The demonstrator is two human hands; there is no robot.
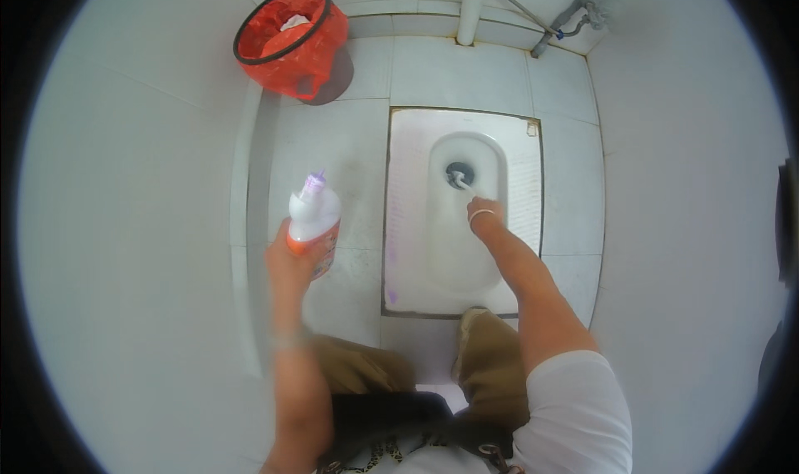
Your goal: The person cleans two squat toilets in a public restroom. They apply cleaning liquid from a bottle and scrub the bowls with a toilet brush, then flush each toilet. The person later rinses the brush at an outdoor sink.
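My left hand [292,258] grips a white plastic squeeze bottle [315,218] with an orange label and a narrow nozzle streaked with purple. The bottle is held over the floor tiles, left of the squat toilet [409,224]. My right hand [485,215] is closed around the handle of a white toilet brush [463,182], above the bowl. The brush's head reaches into the dark drain hole [460,167] at the far end, so part of it is hidden. Purple liquid [392,296] marks the left side of the ceramic rim.
A waste bin lined with a red plastic bag [324,49] stands at the far left, holding crumpled white paper [294,22]. A white pipe [472,12] and a grey drain hose [565,21] meet the floor by the back wall. Walls close in on both sides.
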